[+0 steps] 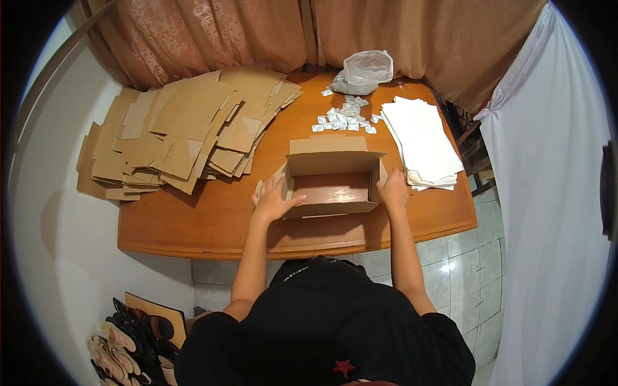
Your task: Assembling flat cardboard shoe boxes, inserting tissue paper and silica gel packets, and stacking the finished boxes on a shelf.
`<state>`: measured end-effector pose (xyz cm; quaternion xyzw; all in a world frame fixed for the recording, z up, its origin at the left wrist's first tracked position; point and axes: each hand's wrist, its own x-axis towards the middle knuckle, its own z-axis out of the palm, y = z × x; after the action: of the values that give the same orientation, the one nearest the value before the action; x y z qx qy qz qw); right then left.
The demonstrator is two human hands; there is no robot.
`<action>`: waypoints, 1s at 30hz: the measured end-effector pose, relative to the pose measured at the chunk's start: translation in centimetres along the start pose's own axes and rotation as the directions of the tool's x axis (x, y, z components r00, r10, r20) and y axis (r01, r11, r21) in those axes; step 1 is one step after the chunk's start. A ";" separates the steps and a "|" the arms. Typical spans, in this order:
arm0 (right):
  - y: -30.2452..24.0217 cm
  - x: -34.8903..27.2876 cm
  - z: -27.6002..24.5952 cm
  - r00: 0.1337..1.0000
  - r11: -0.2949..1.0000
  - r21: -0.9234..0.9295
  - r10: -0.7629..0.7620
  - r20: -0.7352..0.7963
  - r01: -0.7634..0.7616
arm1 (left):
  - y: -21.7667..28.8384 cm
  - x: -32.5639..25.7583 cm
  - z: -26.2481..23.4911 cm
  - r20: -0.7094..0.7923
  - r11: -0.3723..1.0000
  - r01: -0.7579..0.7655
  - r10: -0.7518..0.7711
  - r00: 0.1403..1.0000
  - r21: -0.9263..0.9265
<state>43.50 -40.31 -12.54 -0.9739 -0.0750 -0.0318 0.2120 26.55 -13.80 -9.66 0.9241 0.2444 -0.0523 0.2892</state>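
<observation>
An unfolded cardboard box (335,163) stands on the wooden table in front of me, its top open and a far flap raised. Through its middle shows a shiny brown surface that looks like the tabletop. My left hand (273,202) grips the box's left end, with the thumb stretched along the near wall. At the opposite end, my right hand (393,191) holds the right side, its fingers partly hidden. Beyond the box lie several small white packets (347,117), loosely scattered.
Flattened cardboard boxes (177,132) are heaped on the table's (187,225) left side. A clear plastic bag (365,72) rests at the back. To the right is a stack of white paper sheets (422,141). Sandals (119,354) sit low at left; a white cloth (541,193) hangs at right.
</observation>
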 end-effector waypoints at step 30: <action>1.2 -1.8 0.6 0.889 0.916 0.054 -0.371 -0.268 0.399 | 2.8 2.9 5.1 0.118 0.908 -0.418 0.411 0.904 0.040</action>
<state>41.94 -41.34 -13.76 -0.9147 -0.2407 -0.1926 0.2612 30.64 -17.45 -13.15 0.9595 0.0248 -0.0470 0.2765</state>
